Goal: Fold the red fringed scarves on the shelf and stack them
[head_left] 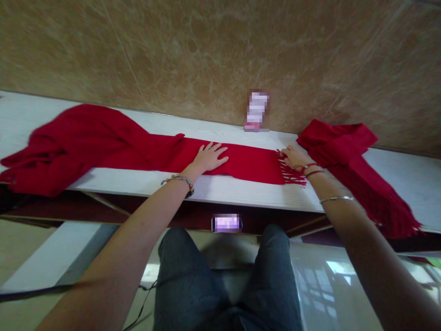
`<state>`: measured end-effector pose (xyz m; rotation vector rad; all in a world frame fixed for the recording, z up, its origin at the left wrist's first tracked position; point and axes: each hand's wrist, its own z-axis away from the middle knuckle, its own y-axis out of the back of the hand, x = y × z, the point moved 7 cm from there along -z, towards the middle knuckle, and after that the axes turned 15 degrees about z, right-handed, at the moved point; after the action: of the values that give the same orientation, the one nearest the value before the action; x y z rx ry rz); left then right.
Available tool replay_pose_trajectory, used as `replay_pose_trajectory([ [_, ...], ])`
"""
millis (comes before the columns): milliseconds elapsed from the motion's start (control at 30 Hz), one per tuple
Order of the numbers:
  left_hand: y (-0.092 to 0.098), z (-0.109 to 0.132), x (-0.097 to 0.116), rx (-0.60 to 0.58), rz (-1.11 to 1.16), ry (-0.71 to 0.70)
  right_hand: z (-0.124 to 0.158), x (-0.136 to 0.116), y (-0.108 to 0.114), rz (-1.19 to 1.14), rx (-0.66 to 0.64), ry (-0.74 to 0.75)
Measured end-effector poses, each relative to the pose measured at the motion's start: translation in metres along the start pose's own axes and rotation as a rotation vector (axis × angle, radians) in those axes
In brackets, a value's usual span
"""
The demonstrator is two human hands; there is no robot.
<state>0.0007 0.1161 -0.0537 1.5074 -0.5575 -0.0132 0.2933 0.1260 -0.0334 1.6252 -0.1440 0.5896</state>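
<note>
A long red scarf (255,163) lies stretched along the white tabletop, its middle part flat and its left part bunched into loose folds. My left hand (208,157) rests on the flat part with fingers spread, palm down. At the scarf's right end, white tabletop shows between the strands of its fringe (292,175). My right hand (292,156) is at the far corner of that fringe, fingers curled in and closed on the strands; the fingertips are partly hidden. To its right lies a second red scarf (347,156), folded over itself, with its fringe towards the front edge.
Behind the narrow white table (206,188) rises a brown marbled wall (193,59). A small blurred-out upright object (257,110) leans there. Another blurred-out object (226,223) sits below the front edge, above my knees. A dark cable (143,305) hangs at lower left.
</note>
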Motion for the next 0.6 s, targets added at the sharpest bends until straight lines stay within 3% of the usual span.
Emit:
replay_pose_trajectory([
  [233,0.0,0.0,0.001,-0.005,0.016,0.004,0.037,0.036,-0.011,0.177,-0.042,-0.123],
  [333,0.001,0.0,0.002,-0.004,0.016,0.006,0.041,0.04,-0.004,0.142,0.029,-0.173],
  [467,0.0,0.0,0.001,-0.021,0.002,0.012,0.028,-0.009,0.02,-0.108,0.253,0.01],
  [600,0.0,0.001,0.001,-0.038,-0.009,0.018,0.017,-0.064,0.017,-0.145,0.179,0.149],
])
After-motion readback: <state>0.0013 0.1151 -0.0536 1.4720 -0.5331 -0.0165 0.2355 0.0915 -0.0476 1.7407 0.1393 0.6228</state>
